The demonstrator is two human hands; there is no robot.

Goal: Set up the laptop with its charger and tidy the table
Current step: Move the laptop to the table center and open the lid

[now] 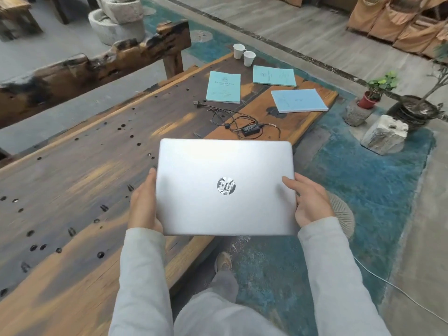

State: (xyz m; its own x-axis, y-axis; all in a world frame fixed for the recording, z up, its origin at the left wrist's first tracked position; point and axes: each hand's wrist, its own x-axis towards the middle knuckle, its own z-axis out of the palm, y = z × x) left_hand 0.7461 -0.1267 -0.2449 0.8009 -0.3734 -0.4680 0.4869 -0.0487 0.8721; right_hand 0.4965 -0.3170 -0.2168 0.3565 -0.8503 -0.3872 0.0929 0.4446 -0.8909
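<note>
A closed silver laptop (225,185) is held in the air over the near right edge of the long wooden table (72,180). My left hand (143,204) grips its left side and my right hand (310,202) grips its right side. Beyond the laptop, a black charger brick (251,129) lies on the table with its tangled cable, and the plug (197,104) rests further left. Three light blue booklets lie at the far end: one on the left (224,87), one at the back (274,75), one on the right (298,100).
Two white paper cups (243,54) stand at the table's far corner. A rough wooden bench (92,66) runs along the far left side. Potted plants (373,93) and stone blocks (385,134) sit on the blue floor to the right. A white cable (400,289) crosses the floor.
</note>
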